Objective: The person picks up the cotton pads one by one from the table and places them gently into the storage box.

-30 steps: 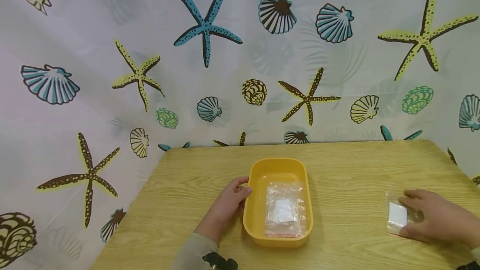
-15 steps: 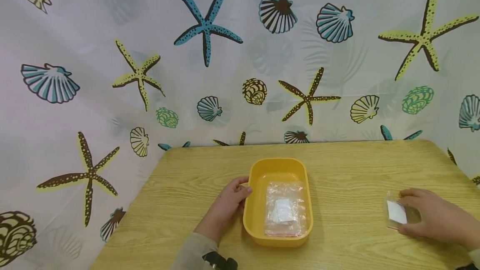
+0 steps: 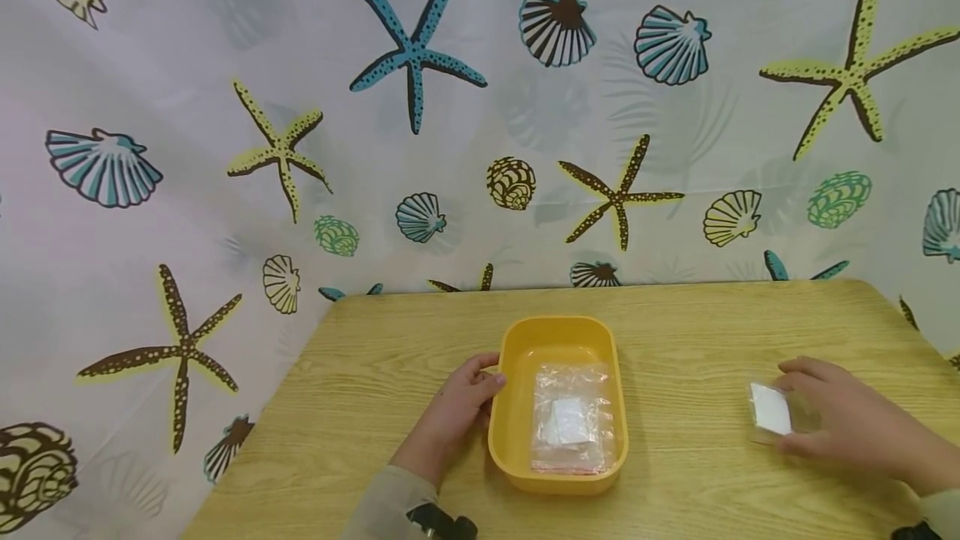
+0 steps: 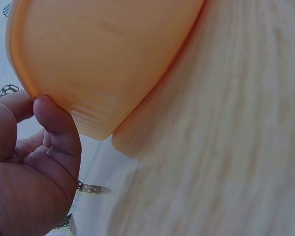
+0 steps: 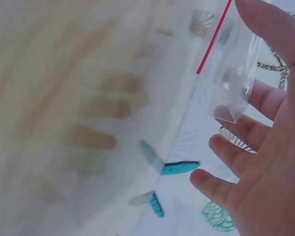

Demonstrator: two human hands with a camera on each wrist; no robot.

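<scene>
A yellow plastic tub [image 3: 510,440] stands mid-table, and my left hand [image 3: 457,398] grips its left rim, thumb over the edge. The left wrist view has the thumb [image 4: 56,115] against the tub wall [image 4: 113,59]. Inside the tub lies a clear zip bag [image 3: 588,386] with a white square in it. To the right, my right hand [image 3: 847,419] pinches another clear zip bag [image 3: 769,408] holding a white square. In the right wrist view this bag [image 5: 231,69] shows a red zip strip and hangs between thumb and fingers, the lower fingers spread.
The wood-grain table [image 3: 690,340] runs back to a white curtain [image 3: 465,115] printed with starfish and shells. A dark strap [image 3: 442,522] is on the left wrist.
My right hand has gathered the zip bag up from the table and moved left and slightly back with it. My left hand and the tub stay in place.
</scene>
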